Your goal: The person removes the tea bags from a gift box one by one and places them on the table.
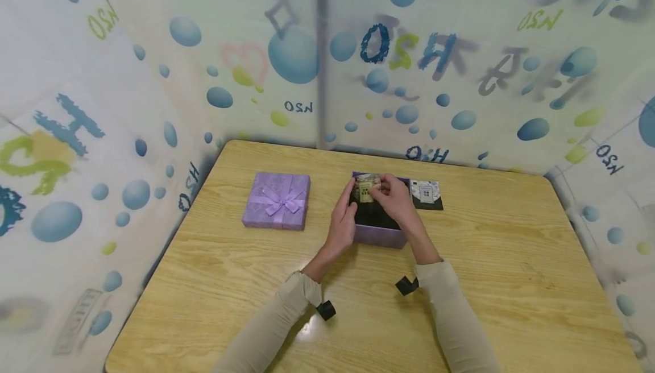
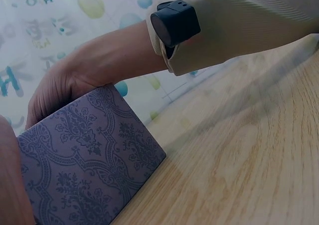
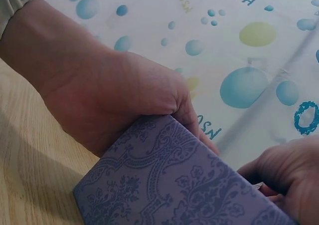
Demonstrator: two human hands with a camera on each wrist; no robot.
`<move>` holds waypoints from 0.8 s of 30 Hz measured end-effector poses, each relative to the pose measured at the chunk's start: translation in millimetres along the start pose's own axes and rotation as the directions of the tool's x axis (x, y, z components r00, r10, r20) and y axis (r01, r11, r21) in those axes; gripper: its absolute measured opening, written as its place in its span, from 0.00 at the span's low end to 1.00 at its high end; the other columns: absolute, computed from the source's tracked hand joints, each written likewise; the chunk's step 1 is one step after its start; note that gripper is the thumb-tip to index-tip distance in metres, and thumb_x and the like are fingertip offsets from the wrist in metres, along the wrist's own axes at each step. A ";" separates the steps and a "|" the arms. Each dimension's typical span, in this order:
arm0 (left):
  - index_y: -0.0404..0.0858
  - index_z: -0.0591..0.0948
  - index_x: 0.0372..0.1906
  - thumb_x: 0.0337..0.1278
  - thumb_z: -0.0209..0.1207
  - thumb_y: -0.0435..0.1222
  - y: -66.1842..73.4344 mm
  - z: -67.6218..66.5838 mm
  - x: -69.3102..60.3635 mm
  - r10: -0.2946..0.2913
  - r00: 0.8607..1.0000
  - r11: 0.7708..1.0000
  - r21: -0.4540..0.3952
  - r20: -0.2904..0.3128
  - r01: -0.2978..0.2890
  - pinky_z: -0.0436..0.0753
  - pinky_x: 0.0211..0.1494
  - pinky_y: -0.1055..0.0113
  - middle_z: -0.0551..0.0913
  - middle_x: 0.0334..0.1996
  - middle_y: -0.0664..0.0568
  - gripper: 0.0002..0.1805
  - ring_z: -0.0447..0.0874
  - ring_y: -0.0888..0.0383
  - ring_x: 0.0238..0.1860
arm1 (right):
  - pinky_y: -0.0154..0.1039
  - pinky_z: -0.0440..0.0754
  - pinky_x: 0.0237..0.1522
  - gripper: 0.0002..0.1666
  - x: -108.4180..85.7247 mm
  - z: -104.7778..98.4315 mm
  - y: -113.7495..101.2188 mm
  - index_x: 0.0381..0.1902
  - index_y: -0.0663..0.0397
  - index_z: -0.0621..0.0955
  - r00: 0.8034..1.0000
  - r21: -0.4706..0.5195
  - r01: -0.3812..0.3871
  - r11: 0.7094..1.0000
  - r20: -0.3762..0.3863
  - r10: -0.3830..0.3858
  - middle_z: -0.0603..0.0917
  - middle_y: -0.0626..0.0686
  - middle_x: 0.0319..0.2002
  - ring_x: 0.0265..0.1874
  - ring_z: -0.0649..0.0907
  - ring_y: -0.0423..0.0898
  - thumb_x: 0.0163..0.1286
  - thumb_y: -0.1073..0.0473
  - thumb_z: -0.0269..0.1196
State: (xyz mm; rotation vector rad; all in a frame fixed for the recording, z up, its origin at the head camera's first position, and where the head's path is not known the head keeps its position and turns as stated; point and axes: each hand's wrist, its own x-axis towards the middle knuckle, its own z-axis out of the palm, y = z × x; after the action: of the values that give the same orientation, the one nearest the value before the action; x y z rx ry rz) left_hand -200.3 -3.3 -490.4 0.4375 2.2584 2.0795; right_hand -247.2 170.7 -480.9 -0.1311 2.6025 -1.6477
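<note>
My right hand (image 1: 397,200) pinches a small patterned packet (image 1: 365,181) with a gold label, over the back left part of an uncovered purple box (image 1: 380,236). Dark material (image 1: 377,215) lies inside the box. Along the box's left side is my left hand (image 1: 341,225), gripping the wall at the rim, its fingertips near the packet's left edge. In the left wrist view my right hand (image 2: 62,88) reaches over the patterned box wall (image 2: 94,160). The right wrist view shows my left hand (image 3: 134,90) bent over the box edge (image 3: 174,177); the packet is mostly hidden there.
A purple lid (image 1: 276,200) with a ribbon bow lies left of the box on the wooden table (image 1: 491,282). A black and white printed packet (image 1: 426,194) lies against the box's right side. Printed walls stand behind the table and at both sides.
</note>
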 end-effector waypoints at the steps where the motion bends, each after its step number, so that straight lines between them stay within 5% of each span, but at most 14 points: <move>1: 0.33 0.52 0.84 0.82 0.37 0.26 -0.5 0.4 0.1 0.001 1.000 1.000 -0.007 -0.002 -0.001 0.51 0.83 0.48 0.51 0.84 0.42 0.31 0.45 0.48 0.84 | 0.51 0.83 0.52 0.25 0.0 -0.5 -0.3 0.66 0.70 0.74 1.000 0.013 -0.005 1.000 -0.001 0.005 0.86 0.67 0.52 0.51 0.85 0.60 0.79 0.60 0.62; 13: 0.33 0.51 0.84 0.82 0.37 0.27 4.8 -0.9 0.4 -0.009 1.000 1.000 0.012 0.000 0.009 0.51 0.83 0.47 0.49 0.84 0.40 0.31 0.44 0.47 0.84 | 0.55 0.80 0.60 0.30 -0.3 -2.3 -2.6 0.71 0.69 0.72 0.998 0.143 0.012 0.990 -0.060 -0.003 0.83 0.69 0.56 0.57 0.82 0.61 0.79 0.58 0.62; 20: 0.46 0.53 0.85 0.83 0.37 0.30 -42.0 9.6 10.4 0.026 0.998 0.999 0.030 -0.064 -0.024 0.52 0.83 0.47 0.50 0.85 0.50 0.32 0.45 0.52 0.84 | 0.47 0.81 0.58 0.30 -2.5 -10.5 -3.0 0.70 0.68 0.73 0.995 0.176 -0.010 0.984 -0.096 0.028 0.83 0.67 0.56 0.55 0.83 0.57 0.78 0.57 0.63; 24: 0.48 0.55 0.85 0.83 0.38 0.30 -42.4 11.0 10.3 0.030 0.996 0.999 0.029 -0.088 -0.028 0.53 0.83 0.47 0.53 0.84 0.54 0.32 0.47 0.54 0.84 | 0.59 0.76 0.67 0.35 -6.4 -21.2 -6.3 0.74 0.67 0.69 0.994 0.202 -0.043 0.978 -0.086 0.062 0.79 0.69 0.63 0.66 0.78 0.62 0.78 0.55 0.64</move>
State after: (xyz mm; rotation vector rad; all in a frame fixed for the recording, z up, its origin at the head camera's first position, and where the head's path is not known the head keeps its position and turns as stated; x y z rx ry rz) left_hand -215.3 7.1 -531.5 0.3892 2.3465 2.1248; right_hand -242.5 187.7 -466.1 0.0241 2.4591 -1.9271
